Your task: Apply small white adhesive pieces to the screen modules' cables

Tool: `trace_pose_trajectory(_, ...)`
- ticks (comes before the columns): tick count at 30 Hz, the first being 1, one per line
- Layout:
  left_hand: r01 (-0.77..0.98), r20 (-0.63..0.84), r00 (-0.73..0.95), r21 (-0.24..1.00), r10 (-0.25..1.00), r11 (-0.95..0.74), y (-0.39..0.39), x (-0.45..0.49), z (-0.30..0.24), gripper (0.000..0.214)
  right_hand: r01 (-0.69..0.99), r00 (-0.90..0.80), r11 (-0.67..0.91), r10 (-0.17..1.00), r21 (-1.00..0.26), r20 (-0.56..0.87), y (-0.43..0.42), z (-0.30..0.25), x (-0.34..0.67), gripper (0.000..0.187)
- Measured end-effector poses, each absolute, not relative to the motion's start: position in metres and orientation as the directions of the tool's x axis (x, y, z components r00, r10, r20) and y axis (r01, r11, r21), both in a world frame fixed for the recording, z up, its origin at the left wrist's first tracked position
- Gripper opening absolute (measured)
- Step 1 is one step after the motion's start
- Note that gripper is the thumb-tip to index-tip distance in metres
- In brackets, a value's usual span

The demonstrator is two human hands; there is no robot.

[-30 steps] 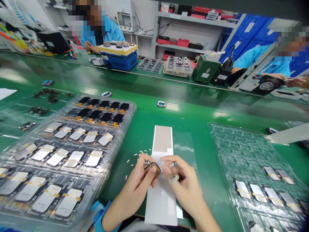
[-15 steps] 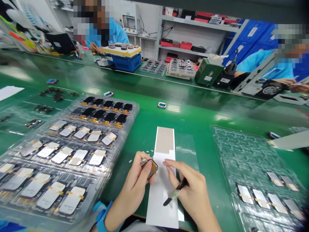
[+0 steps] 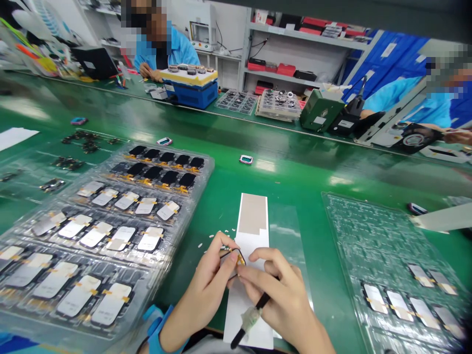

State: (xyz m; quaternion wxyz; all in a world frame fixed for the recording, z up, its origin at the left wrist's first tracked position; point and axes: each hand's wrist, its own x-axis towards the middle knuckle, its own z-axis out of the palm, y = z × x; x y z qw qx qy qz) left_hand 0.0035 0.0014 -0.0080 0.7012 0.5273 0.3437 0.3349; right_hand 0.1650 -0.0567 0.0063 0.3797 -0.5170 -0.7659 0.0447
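Screen module (image 3: 233, 260) sits in a narrow pinch in my left hand (image 3: 201, 290), just above a white backing strip (image 3: 233, 314); my right hand (image 3: 283, 295) grips a black-handled tool (image 3: 262, 301) (pale wrap around its shaft), with a clear screen tray (image 3: 193, 206) to the left and a second tray (image 3: 350, 231) to the right

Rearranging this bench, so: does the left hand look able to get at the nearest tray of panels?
Probably yes, once it lets go: the left hand holds a dark-framed module, and the clear tray of panels lies close beside it, only green mat between.
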Motion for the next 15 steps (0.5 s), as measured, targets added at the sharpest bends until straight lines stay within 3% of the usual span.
trace_pose_trajectory(6,-0.098,-0.103,0.600,0.975,0.794,0.200,0.0010,0.0046,-0.0050,0.021,0.678,-0.059,0.419,0.850,-0.604,0.524,-0.0525,0.0137,0.1592,0.015)
trace_pose_trajectory(12,-0.067,-0.069,0.575,0.989,0.815,0.131,0.0011,0.0035,-0.0052,0.021,0.451,0.120,0.263,0.929,-0.853,0.350,-0.0529,0.0141,0.1584,0.008)
trace_pose_trajectory(15,-0.070,-0.051,0.569,0.991,0.821,0.110,0.0013,0.0016,-0.0050,0.022,0.300,0.209,0.175,0.947,-0.938,0.244,-0.0523,0.0158,0.1616,0.013)
